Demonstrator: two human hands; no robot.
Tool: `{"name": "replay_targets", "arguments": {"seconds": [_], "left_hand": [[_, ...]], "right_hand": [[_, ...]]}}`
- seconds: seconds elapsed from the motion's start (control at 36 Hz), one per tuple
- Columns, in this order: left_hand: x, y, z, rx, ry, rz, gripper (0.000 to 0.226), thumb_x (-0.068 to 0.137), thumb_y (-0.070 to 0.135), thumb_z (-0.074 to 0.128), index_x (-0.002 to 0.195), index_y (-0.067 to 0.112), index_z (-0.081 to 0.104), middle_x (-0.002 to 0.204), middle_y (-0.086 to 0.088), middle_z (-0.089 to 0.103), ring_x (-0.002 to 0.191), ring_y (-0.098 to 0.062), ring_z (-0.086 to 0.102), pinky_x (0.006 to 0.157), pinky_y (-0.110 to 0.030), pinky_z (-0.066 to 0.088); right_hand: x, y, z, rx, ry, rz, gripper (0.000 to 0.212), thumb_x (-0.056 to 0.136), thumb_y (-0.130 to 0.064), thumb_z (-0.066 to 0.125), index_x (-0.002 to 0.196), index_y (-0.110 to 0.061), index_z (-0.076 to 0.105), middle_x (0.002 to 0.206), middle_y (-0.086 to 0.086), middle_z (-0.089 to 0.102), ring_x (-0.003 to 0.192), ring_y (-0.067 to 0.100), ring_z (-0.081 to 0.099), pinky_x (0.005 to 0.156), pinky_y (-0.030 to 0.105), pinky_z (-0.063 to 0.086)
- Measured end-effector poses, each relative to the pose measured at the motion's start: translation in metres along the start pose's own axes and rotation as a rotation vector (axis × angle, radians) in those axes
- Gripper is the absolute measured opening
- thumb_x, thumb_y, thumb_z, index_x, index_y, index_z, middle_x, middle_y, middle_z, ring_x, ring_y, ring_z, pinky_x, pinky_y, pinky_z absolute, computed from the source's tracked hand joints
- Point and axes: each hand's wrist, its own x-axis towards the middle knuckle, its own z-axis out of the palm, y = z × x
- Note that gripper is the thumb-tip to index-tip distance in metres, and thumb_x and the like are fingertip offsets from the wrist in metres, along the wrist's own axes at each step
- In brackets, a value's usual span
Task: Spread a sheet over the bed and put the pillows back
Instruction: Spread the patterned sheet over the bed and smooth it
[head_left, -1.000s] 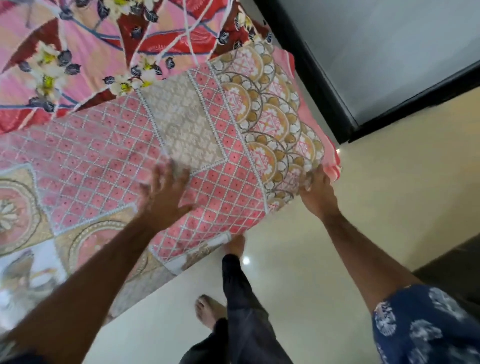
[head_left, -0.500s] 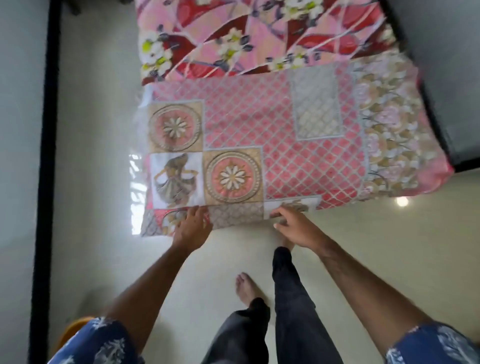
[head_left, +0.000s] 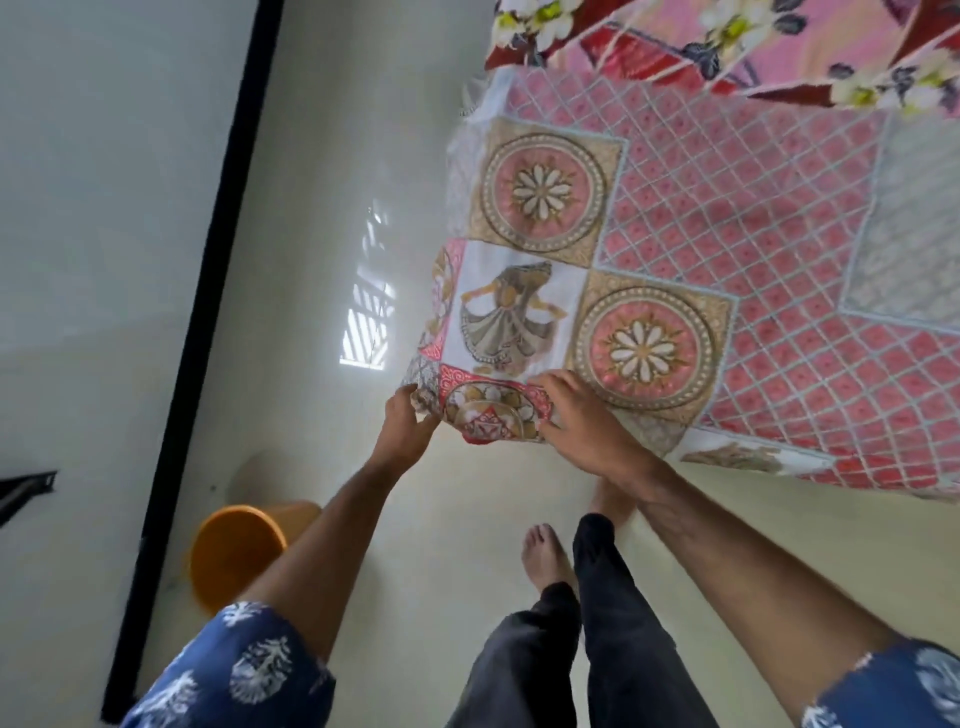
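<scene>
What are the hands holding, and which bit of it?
Both hold the patterned sheet at its near corner. The left hand pinches the corner tip; the right hand grips the bunched edge beside it.

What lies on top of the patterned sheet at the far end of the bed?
A pink floral cloth overlaps the patterned sheet along its far edge. The mattress beneath is covered. Both hands, left hand and right hand, grip the near corner.

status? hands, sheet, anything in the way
Left hand and right hand both grip sheet corner. Orange bucket on floor, left, clear.
</scene>
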Motion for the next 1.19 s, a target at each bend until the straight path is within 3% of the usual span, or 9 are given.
{"name": "replay_targets", "arguments": {"seconds": [0.08,0.28,0.36,0.5,0.58,0.72,0.89,1.11,1.19], "left_hand": [[0.024,-0.001,-0.011,-0.104,0.012,-0.059,0.046,0.091,0.023,0.066,0.129,0.0,0.055,0.121,-0.008,0.062,0.109,-0.023,0.063,0.081,-0.032,0.054],[0.07,-0.012,-0.014,-0.334,-0.06,-0.159,0.07,0.103,0.031,0.055,0.157,0.007,0.017,0.158,-0.016,0.033,0.135,-0.029,0.047,0.097,-0.035,0.048],[0.084,-0.025,-0.018,-0.377,-0.215,-0.187,0.079,0.1,0.038,0.059,0.158,0.009,0.014,0.148,-0.015,0.049,0.129,-0.03,0.055,0.109,-0.047,0.046],[0.098,-0.052,-0.032,-0.256,-0.247,-0.139,0.052,0.09,0.036,0.073,0.13,0.011,0.049,0.121,-0.007,0.064,0.108,-0.024,0.063,0.095,-0.044,0.054],[0.095,-0.062,-0.044,-0.188,-0.238,-0.049,0.038,0.088,0.03,0.075,0.111,0.012,0.051,0.102,-0.001,0.065,0.092,-0.021,0.063,0.079,-0.038,0.056],[0.082,-0.073,-0.067,-0.148,-0.221,0.06,0.033,0.088,0.028,0.076,0.096,0.011,0.049,0.081,0.004,0.059,0.071,-0.014,0.053,0.055,-0.022,0.041],[0.071,-0.071,-0.076,-0.358,-0.314,0.03,0.034,0.084,0.033,0.08,0.089,0.011,0.055,0.079,-0.009,0.071,0.068,-0.028,0.066,0.068,-0.051,0.058],[0.061,-0.023,-0.082,-0.762,-0.457,-0.026,0.031,0.092,0.005,0.071,0.11,0.007,0.046,0.087,-0.024,0.064,0.063,-0.019,0.063,0.065,-0.035,0.054],[0.059,-0.008,-0.081,-0.775,-0.459,0.002,0.029,0.093,0.002,0.068,0.109,0.009,0.046,0.086,-0.023,0.059,0.061,-0.017,0.064,0.065,-0.034,0.058]], "right_hand": [[0.026,-0.014,-0.007,-0.11,-0.007,-0.047,0.06,0.093,-0.01,0.061,0.15,-0.013,0.042,0.154,0.01,0.035,0.139,0.035,0.038,0.112,0.047,0.038],[0.079,-0.015,-0.002,-0.549,0.106,-0.079,0.085,0.085,-0.036,0.064,0.158,-0.013,0.028,0.165,0.016,0.024,0.151,0.039,0.02,0.121,0.057,0.023],[0.083,-0.011,0.008,-0.635,0.085,0.003,0.098,0.086,-0.044,0.067,0.163,-0.018,0.012,0.17,0.011,0.008,0.156,0.036,0.007,0.123,0.058,0.014],[0.086,-0.025,0.027,-0.669,0.07,0.144,0.11,0.087,-0.048,0.068,0.162,-0.017,-0.007,0.168,0.009,-0.017,0.155,0.036,-0.013,0.122,0.061,-0.003],[0.091,-0.039,0.038,-0.715,0.085,0.248,0.116,0.082,-0.047,0.073,0.161,-0.013,-0.004,0.167,0.011,-0.014,0.155,0.038,-0.011,0.12,0.066,0.0],[0.102,-0.065,0.057,-0.662,0.13,0.418,0.116,0.078,-0.034,0.077,0.161,-0.007,0.0,0.169,0.018,-0.004,0.155,0.042,-0.005,0.121,0.066,0.009],[0.103,-0.099,0.084,-0.414,0.256,0.457,0.11,0.08,-0.03,0.078,0.161,-0.006,0.007,0.168,0.019,-0.002,0.155,0.039,0.003,0.125,0.054,0.013],[0.073,-0.113,0.126,-0.17,0.117,0.404,0.11,0.075,-0.026,0.079,0.161,-0.028,0.011,0.168,-0.001,-0.016,0.156,0.027,-0.01,0.124,0.054,0.014],[0.071,-0.114,0.134,-0.069,0.136,0.393,0.097,0.081,-0.024,0.077,0.16,-0.027,0.021,0.168,0.0,0.012,0.154,0.029,0.016,0.122,0.051,0.022]]}}
